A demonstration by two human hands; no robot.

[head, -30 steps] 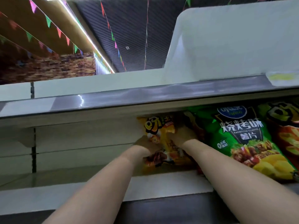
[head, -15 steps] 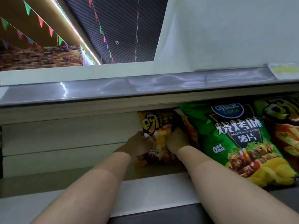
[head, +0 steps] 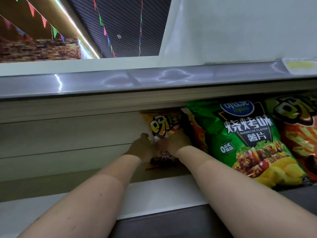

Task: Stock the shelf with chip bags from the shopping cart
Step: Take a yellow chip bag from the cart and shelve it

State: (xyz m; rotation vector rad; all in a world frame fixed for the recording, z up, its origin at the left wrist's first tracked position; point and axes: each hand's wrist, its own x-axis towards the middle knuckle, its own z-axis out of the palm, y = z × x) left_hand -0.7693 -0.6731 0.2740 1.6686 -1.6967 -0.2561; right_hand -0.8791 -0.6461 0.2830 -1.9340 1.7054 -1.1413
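Yellow bag point(head: 162, 127): chip bag, yellow-orange, bold lettering on a dark badge near the top, dark red print lower down. Stands upright deep on the shelf point(head: 164, 191), against the pale back panel point(head: 68, 134), its top edge just under the shelf above. Held from both sides.

Left hand point(head: 141, 147): at the bag's left edge, thumb raised beside it, fingers curled on the bag; grips it.

Right hand point(head: 178, 141): over the bag's front right, fingers bent onto the foil; grips it. Fingertips hidden behind the hand.

Both bare forearms reach in from the lower edge of the view, over the shelf's white front lip.

Green bag point(head: 248, 134): large, barbecue flavour, blue oval logo, skewers and crisps pictured. Leans forward, just right of the right arm, its lower end over the shelf lip.

Orange bag point(head: 199, 134): narrow strip visible between yellow bag and green bag, mostly covered.

Red bag point(head: 300, 134): far right, fries pictured, cut by the frame edge, touching the green bag.

Upper shelf edge point(head: 154, 81): glossy grey strip, with a yellow price tag point(head: 299, 65) at right.

Bunting point(head: 103, 26): coloured pennants strung under the dark ceiling.
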